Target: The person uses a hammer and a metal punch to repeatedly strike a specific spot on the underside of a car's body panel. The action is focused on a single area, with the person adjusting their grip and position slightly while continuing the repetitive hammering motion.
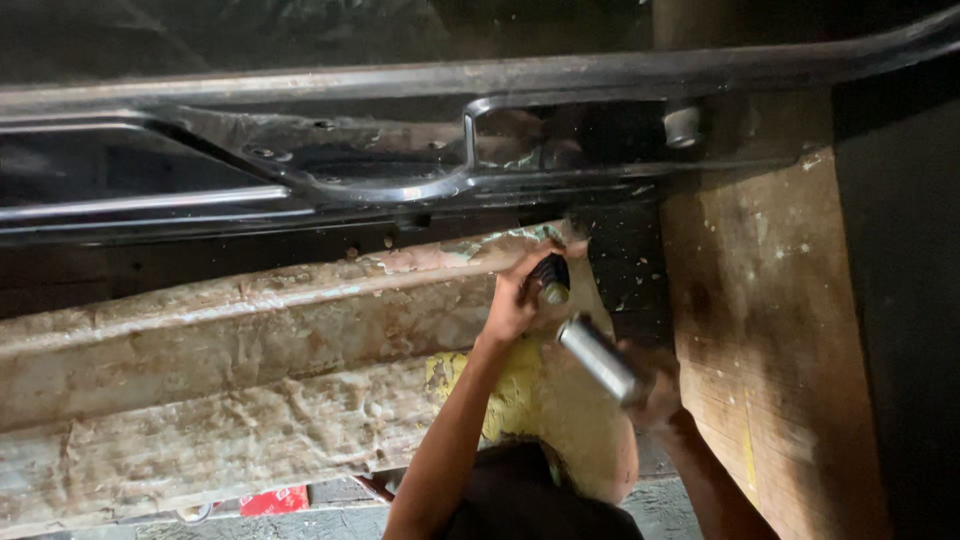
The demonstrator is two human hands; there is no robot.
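Head view: my left hand has its grip clamped round a black ribbed tool handle, set against the rough, flaking beam. My right hand has its grip wrapped round a smooth metal cylinder, tilted, below the glossy black steel frame.

I see a glossy black metal frame, a rough, paint-crusted wooden beam, a scuffed matt plywood board, and a smooth, shiny metal tube in my right hand.
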